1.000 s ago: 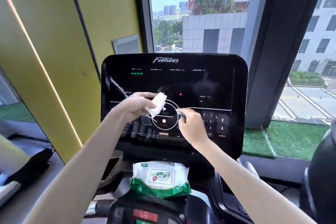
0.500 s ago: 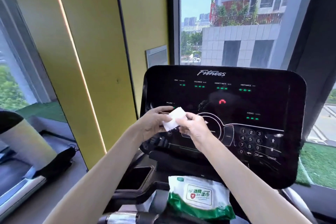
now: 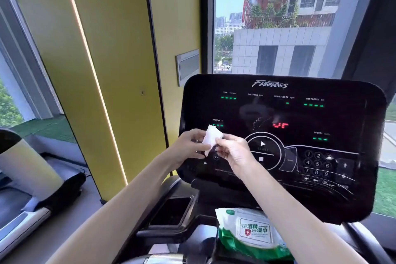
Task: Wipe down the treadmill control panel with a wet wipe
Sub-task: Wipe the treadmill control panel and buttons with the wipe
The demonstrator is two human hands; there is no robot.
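**Position.** The wet wipe (image 3: pixel 211 138) is a small white sheet, crumpled and partly folded. It is held up in front of the lower left part of the treadmill control panel (image 3: pixel 300 118), just below the INCLINE readout and left of the round START button (image 3: pixel 262 149). Whether it touches the glass cannot be told; it appears to be held clear of it.

**Hands.** The left hand (image 3: pixel 188 146) pinches the wipe's left side between thumb and fingers. The right hand (image 3: pixel 233 152) pinches its right upper edge, with the other fingers curled under. Both hands hold the wipe and neither rests on the panel.

**Stage (judgement).** The sheet is probably being opened out or refolded to present a face for wiping. No wiping stroke is under way. Light streaks cross the number keypad (image 3: pixel 317 164) near the lower right corner; whether they are moisture or reflection cannot be told.

**Handling (judgement).**
- The wipe should be very light, limp and damp, with no stiffness of its own. It will sag or bunch unless spread.
- It is best folded into a flat pad and backed by several fingertips, not pinched at one corner.
- It is likely to tear if pulled hard between the two hands.
- The panel face looks glossy and smooth, so the pad should glide.
- The displays are lit, so firm pressure over START or the keypad could trigger an input.

**Other items.** A green-and-white pack of wipes (image 3: pixel 252 231) lies on the console ledge below the panel's bottom edge. An open recess (image 3: pixel 171 212) sits to its left.
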